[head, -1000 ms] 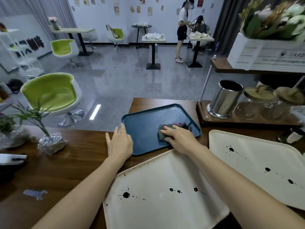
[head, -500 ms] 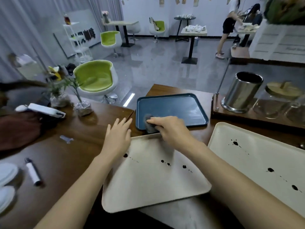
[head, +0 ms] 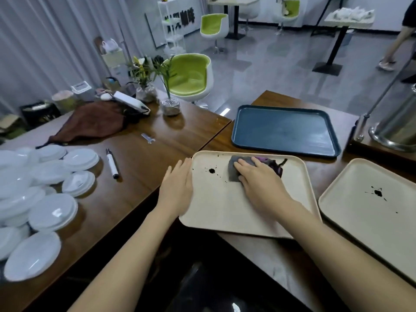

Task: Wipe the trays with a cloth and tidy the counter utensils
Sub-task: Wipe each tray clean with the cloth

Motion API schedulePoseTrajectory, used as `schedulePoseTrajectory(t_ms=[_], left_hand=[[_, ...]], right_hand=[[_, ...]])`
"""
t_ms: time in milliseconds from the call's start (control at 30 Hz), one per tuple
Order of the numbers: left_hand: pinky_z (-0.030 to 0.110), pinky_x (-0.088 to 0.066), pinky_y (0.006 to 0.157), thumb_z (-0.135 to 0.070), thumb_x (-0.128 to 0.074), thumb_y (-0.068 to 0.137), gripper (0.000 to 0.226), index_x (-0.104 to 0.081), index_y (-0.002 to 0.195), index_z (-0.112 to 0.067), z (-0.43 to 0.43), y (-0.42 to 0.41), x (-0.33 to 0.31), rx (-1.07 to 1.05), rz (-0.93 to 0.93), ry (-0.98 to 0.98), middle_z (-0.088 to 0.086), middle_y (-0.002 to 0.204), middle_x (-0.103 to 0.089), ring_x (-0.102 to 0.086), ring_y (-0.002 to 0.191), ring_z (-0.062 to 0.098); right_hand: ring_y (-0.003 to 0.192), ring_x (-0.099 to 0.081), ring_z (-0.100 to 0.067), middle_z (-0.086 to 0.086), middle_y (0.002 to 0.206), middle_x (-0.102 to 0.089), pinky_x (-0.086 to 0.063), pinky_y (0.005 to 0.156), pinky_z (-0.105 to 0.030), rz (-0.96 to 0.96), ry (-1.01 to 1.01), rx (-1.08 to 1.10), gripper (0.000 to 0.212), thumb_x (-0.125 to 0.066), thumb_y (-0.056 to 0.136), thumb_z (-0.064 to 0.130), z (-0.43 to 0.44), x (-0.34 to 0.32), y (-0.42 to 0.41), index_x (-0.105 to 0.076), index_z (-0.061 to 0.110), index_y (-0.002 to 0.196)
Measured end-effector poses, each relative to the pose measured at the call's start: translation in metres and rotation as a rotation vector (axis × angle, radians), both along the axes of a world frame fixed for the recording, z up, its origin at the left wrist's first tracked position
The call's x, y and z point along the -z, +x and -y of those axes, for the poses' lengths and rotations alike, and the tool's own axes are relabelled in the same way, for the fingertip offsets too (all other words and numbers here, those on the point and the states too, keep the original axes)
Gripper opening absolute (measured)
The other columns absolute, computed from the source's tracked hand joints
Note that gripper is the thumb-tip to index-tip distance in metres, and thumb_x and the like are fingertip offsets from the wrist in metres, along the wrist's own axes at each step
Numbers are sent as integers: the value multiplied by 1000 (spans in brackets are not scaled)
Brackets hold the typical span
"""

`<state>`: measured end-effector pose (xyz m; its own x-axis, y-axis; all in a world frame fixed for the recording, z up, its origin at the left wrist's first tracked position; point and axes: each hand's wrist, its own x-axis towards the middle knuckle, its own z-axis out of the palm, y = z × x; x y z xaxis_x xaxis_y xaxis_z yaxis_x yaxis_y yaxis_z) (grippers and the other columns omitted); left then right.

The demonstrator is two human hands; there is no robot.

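The right hand (head: 262, 184) lies flat on a grey cloth (head: 234, 174) with its fingers stretched out. It presses the cloth down on the near cream tray (head: 220, 210), in the far part of the tray. A purple part of the cloth shows just behind the hand. The fingers do not curl round the cloth; they only rest on top of it.

The left hand (head: 179, 189) is also flat and relaxed. Its palm lies on the left rim of the same tray and it grasps nothing.

On this tray there are black ink spots (head: 212, 170) between the two hands, with the biggest one near the far left corner.

Behind it, on the wooden counter (head: 139, 176), lies a dark blue tray (head: 283, 129), apart from the cream one. To the right lies a second cream tray (head: 360, 221) with its own black splash. A steel container (head: 400, 127) stands at the far right edge.

On the left part of the counter there is a pile of white dishes (head: 40, 199). A marker pen (head: 112, 163) lies beside the pile, a brown cloth (head: 94, 123) lies further back, and a small plant in a glass vase (head: 170, 104) stands near the far edge.
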<state>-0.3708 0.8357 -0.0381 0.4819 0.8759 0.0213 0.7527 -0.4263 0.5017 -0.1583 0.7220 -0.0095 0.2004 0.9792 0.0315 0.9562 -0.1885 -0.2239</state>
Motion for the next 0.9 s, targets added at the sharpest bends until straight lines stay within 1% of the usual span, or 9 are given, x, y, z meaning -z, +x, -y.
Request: schedulePoseTrajectory(t_ms=[100,200,300,500,600,700,733,800,900], left_hand=[[46,-19,124,-22,-19,109,48,-37,152,-16,-4,0,6,9,5,35,6,148,-49,-37,144,25],[42,-14,126,-22,-21,110,49,-32,158,-14,-4,-1,7,18,9,62,2,161,-38,-27,151,21],[39,-11,127,-23,-22,111,50,-29,160,-17,-5,-2,8,23,8,68,0,165,-32,-21,155,18],[36,-10,128,-22,-25,110,49,-36,158,-19,-4,-2,10,3,73,83,-2,164,-35,-22,154,14],[35,-9,128,-23,-24,110,49,-39,157,-20,-4,-3,10,0,87,81,-2,163,-36,-23,154,13],[33,-7,128,-24,-23,110,49,-39,156,-21,-5,-3,10,-3,86,79,-2,164,-36,-22,154,13],[34,-8,128,-24,-23,110,49,-38,156,-20,-4,-3,9,-1,81,79,-2,163,-36,-22,154,14],[34,-8,128,-24,-23,111,48,-38,157,-20,-4,-3,8,7,73,78,-1,162,-38,-22,154,15],[35,-8,128,-24,-24,111,48,-38,157,-20,-4,-4,7,15,72,79,-1,162,-39,-23,154,15]], right_hand=[[146,-26,-32,6,157,-38,-29,113,-42,36,26,7,37,-38,106,26,-20,2,-16,-45,26,142],[149,-18,-35,5,160,-31,-22,117,-44,54,3,-4,42,-39,105,21,-39,8,-31,-38,29,146],[150,-14,-34,6,162,-28,-18,118,-46,51,-20,-49,49,-42,102,16,-48,16,-39,-35,32,147],[147,-27,-30,11,154,-42,-26,114,-45,-7,-7,-199,48,-47,98,18,-12,9,-61,-48,31,144],[150,-22,-26,17,155,-37,-23,118,-42,-15,-52,-224,44,-37,103,27,20,10,-60,-44,35,145],[150,-23,-27,18,156,-35,-26,118,-44,-12,-96,-222,53,-15,99,38,29,9,-59,-41,37,146],[149,-24,-28,17,156,-35,-27,116,-43,3,-96,-221,53,-15,99,37,25,7,-60,-40,36,146],[146,-26,-27,14,157,-34,-29,114,-42,45,-87,-206,45,-29,103,29,7,6,-59,-40,34,146],[146,-25,-29,7,159,-32,-28,114,-44,80,-59,-123,46,-43,100,20,-38,8,-55,-38,32,145]])
